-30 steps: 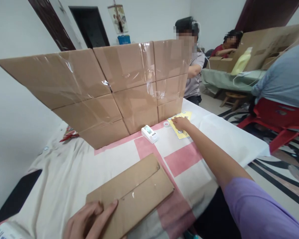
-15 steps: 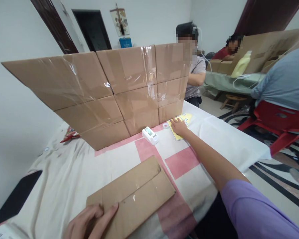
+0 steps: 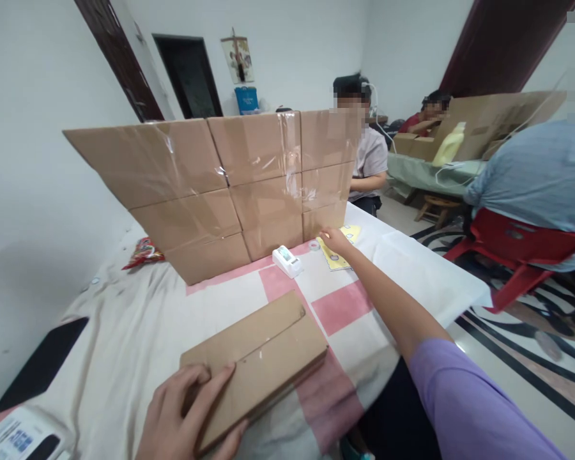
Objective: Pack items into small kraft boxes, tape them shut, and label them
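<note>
A flat, closed cardboard box (image 3: 268,358) lies on the near part of the table, slightly angled. My left hand (image 3: 184,402) grips its left end, fingers on top and thumb along the near side. Across the table, my right hand (image 3: 334,241) is at a yellow patterned sheet (image 3: 338,259), with its fingers drawn together at the sheet's left edge; the fingertips are small and partly hidden. Just left of that hand sits a small roll of tape (image 3: 314,245). A white handheld device with a small screen (image 3: 286,261) rests between the box and the cardboard partition.
A tall taped cardboard partition (image 3: 263,185) stands across the table's far side. At left are a red snack packet (image 3: 144,252), a black flat panel (image 3: 43,361) and a white labelled device (image 3: 23,434). Beyond, a person (image 3: 368,153) sits; another occupies a red chair (image 3: 522,243).
My right hand has gone from lying flat on the yellow sheet to fingers drawn together at its left edge. My left thumb now shows along the box's near side. The view has shifted.
</note>
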`<state>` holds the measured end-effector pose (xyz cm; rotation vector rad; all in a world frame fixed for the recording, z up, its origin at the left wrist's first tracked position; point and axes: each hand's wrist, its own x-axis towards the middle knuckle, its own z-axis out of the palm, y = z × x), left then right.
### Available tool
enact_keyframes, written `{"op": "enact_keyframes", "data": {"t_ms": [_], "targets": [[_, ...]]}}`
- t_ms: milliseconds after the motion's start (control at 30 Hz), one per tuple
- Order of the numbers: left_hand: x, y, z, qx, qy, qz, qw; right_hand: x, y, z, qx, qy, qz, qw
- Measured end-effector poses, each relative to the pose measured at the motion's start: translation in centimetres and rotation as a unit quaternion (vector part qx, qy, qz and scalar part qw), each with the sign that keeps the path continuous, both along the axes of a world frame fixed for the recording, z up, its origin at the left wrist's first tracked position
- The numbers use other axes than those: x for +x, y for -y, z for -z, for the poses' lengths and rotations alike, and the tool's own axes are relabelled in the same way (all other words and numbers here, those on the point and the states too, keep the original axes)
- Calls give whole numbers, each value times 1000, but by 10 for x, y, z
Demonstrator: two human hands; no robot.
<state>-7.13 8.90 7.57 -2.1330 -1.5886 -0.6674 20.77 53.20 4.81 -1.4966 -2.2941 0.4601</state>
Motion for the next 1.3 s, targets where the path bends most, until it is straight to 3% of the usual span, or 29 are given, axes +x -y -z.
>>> {"op": "enact_keyframes", "data": {"t_ms": [133, 267, 533, 900, 1300], "targets": [[2, 1, -2, 1, -2, -3, 1000, -42, 20, -22, -121, -38, -18, 992], [4, 1, -2, 6, 0, -6, 1000, -79, 42, -21, -278, -44, 8, 960], [2, 1, 2, 17, 31, -12, 999, -71, 70, -24, -445, -119, 63, 885], [-1, 1, 12, 40, 26, -5, 999, -68, 112, -13, -356, -327, 88, 871], [13, -2, 18, 29, 128, -37, 991, -67, 126, -14, -335, -393, 120, 848]]}}
